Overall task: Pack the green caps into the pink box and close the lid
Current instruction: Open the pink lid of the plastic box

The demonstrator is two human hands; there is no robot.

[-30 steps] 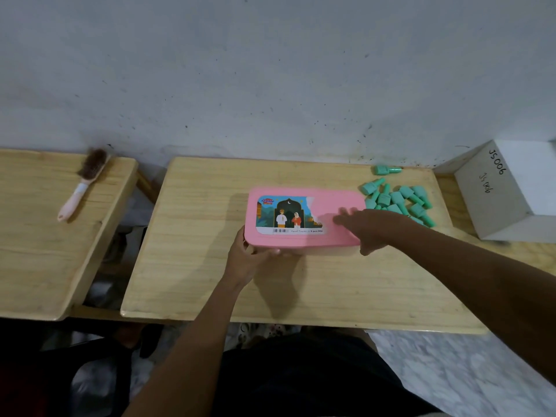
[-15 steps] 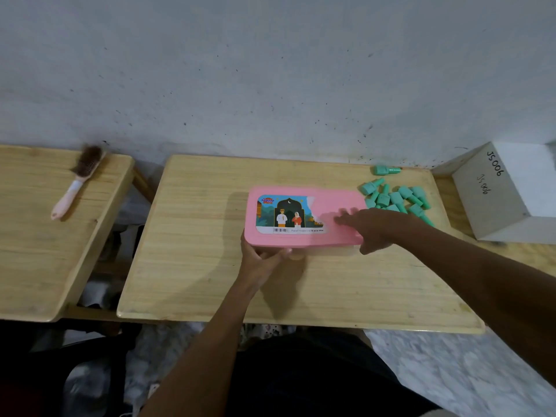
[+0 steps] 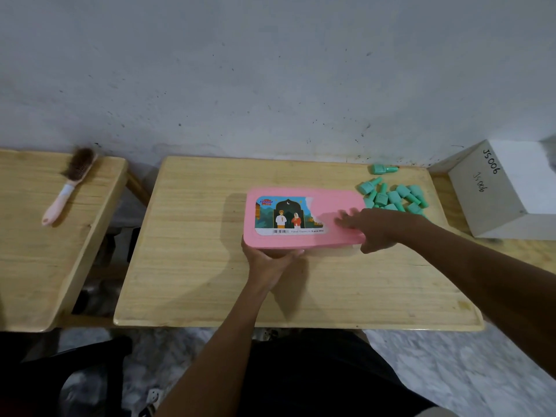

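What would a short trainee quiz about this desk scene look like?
1. True or false: the caps lie left of the box.
2. What lies on the side table? A) brush B) cup C) scissors
3. Which hand lies flat on top of the box?
Key: 1. False; they lie to its right. 2. A. 3. The right hand; the left hand grips the box's near edge.
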